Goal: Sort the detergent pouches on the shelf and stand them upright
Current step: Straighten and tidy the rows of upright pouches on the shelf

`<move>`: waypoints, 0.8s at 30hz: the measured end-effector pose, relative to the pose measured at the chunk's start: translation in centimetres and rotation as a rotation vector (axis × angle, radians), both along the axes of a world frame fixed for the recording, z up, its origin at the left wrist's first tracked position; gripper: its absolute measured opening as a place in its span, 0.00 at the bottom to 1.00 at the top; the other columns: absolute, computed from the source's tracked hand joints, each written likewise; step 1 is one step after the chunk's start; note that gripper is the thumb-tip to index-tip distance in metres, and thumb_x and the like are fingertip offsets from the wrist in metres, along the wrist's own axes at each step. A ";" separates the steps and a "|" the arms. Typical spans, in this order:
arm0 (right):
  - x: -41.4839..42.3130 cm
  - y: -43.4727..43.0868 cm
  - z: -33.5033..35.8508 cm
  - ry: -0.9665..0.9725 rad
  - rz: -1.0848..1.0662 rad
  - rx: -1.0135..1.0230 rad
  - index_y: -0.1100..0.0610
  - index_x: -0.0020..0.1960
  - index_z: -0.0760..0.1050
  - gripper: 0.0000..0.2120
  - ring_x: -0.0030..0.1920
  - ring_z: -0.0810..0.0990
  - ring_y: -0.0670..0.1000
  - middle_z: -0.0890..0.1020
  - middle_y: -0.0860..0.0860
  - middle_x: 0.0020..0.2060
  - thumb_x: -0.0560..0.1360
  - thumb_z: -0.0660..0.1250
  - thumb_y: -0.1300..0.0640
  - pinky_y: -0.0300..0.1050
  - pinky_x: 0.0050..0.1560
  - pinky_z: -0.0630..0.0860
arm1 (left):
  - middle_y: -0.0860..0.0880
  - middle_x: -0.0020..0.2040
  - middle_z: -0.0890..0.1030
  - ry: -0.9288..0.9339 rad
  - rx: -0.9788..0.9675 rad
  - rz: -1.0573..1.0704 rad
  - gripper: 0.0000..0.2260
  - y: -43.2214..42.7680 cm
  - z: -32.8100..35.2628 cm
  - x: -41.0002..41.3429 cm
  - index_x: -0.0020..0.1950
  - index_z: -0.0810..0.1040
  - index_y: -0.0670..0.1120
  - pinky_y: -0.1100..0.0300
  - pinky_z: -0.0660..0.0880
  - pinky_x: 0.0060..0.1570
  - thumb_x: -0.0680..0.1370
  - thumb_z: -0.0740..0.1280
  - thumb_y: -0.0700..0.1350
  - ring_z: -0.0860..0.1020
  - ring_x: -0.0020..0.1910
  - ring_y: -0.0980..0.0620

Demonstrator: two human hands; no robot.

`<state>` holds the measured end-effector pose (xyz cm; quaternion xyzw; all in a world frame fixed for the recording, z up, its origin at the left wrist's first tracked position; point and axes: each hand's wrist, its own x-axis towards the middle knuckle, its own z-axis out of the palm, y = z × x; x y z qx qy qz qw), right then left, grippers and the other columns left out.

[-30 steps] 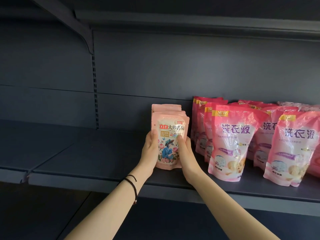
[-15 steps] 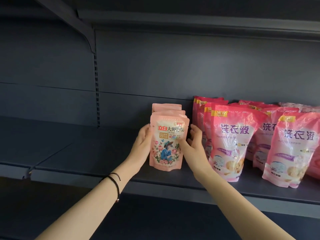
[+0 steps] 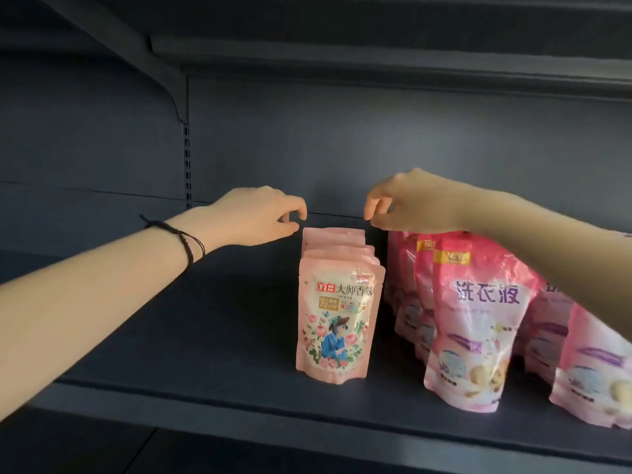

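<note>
While glossy flat pink pouches [image 3: 338,319] stood upright on the matte dark shelf [image 3: 205,336], the left hand [image 3: 260,217] and right hand [image 3: 413,203] curled fingers at the rearmost top corners; any grip was unclear.

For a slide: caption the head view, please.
Left hand and right hand poised over an upright row of pale pink pouches, beside larger pink detergent pouches on a dark shelf.

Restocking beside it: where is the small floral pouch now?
Head view: the floral pouch stands upright on the shelf near its front edge, just left of the larger pink pouches, below the left hand and right hand.
</note>
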<state>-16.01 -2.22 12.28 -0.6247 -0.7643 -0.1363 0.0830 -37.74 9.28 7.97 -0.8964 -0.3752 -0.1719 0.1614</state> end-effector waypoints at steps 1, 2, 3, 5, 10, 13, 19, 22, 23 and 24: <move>0.2 1.1 0.4 -0.072 -0.035 -0.008 0.49 0.51 0.79 0.07 0.48 0.79 0.47 0.82 0.44 0.47 0.76 0.63 0.54 0.45 0.49 0.77 | 0.56 0.52 0.78 0.043 0.024 0.002 0.11 0.8 0.3 0.2 0.63 0.71 0.59 0.55 0.75 0.44 0.81 0.58 0.53 0.76 0.49 0.54; 0.5 2.3 0.6 -0.139 -0.067 -0.018 0.48 0.51 0.78 0.07 0.46 0.79 0.47 0.81 0.43 0.48 0.76 0.63 0.54 0.47 0.47 0.77 | 0.56 0.52 0.78 0.075 0.035 0.000 0.11 1.7 0.4 0.5 0.63 0.71 0.59 0.55 0.75 0.44 0.81 0.58 0.53 0.76 0.49 0.54; 0.8 3.5 0.7 -0.196 -0.092 -0.034 0.47 0.52 0.77 0.06 0.45 0.78 0.47 0.81 0.43 0.48 0.76 0.63 0.52 0.47 0.46 0.76 | 0.55 0.52 0.78 0.104 0.035 -0.005 0.11 2.7 0.4 0.8 0.63 0.71 0.59 0.55 0.75 0.44 0.81 0.58 0.53 0.76 0.49 0.54; 1.4 5.9 0.8 -0.272 -0.126 -0.082 0.47 0.55 0.76 0.09 0.49 0.77 0.49 0.80 0.44 0.50 0.76 0.64 0.51 0.47 0.47 0.76 | 0.56 0.53 0.78 0.143 0.019 -0.022 0.11 4.9 0.5 1.6 0.63 0.71 0.59 0.56 0.74 0.43 0.80 0.59 0.53 0.76 0.49 0.54; 2.9 11.7 1.2 -0.337 -0.135 -0.192 0.49 0.61 0.75 0.14 0.55 0.77 0.51 0.80 0.46 0.54 0.76 0.66 0.50 0.44 0.46 0.73 | 0.57 0.53 0.79 0.132 -0.081 -0.071 0.10 10.3 0.8 3.5 0.61 0.74 0.58 0.55 0.74 0.46 0.80 0.62 0.52 0.76 0.51 0.54; 3.4 15.1 1.5 -0.379 -0.149 -0.226 0.50 0.61 0.76 0.14 0.56 0.77 0.51 0.79 0.47 0.55 0.75 0.66 0.51 0.43 0.47 0.73 | 0.58 0.52 0.81 0.111 -0.165 -0.107 0.09 13.6 0.8 5.0 0.58 0.76 0.57 0.57 0.73 0.44 0.79 0.64 0.51 0.77 0.50 0.55; 3.2 19.9 0.5 -0.463 -0.185 -0.370 0.50 0.61 0.78 0.15 0.57 0.77 0.50 0.81 0.47 0.57 0.75 0.67 0.49 0.43 0.48 0.74 | 0.54 0.51 0.83 0.063 -0.369 -0.187 0.09 17.6 1.1 8.2 0.56 0.81 0.52 0.56 0.77 0.48 0.77 0.68 0.50 0.79 0.48 0.55; 3.1 21.5 -0.6 -0.541 -0.222 -0.429 0.51 0.58 0.79 0.13 0.55 0.80 0.50 0.84 0.50 0.53 0.75 0.67 0.50 0.46 0.50 0.77 | 0.53 0.46 0.85 0.113 -0.402 -0.226 0.08 18.5 0.8 9.7 0.53 0.83 0.50 0.57 0.77 0.43 0.76 0.69 0.48 0.82 0.44 0.53; 3.1 21.9 -1.1 -0.556 -0.229 -0.408 0.52 0.56 0.80 0.12 0.53 0.80 0.50 0.84 0.51 0.51 0.75 0.67 0.51 0.46 0.48 0.77 | 0.55 0.42 0.84 0.127 -0.375 -0.230 0.06 18.8 0.5 10.1 0.50 0.83 0.51 0.59 0.76 0.39 0.76 0.69 0.47 0.82 0.42 0.54; 3.2 22.1 -1.4 -0.557 -0.233 -0.379 0.54 0.54 0.81 0.10 0.51 0.81 0.51 0.85 0.51 0.49 0.75 0.67 0.53 0.45 0.45 0.76 | 0.57 0.39 0.83 0.136 -0.340 -0.227 0.05 19.0 0.2 10.3 0.48 0.83 0.51 0.61 0.74 0.36 0.75 0.68 0.46 0.82 0.40 0.55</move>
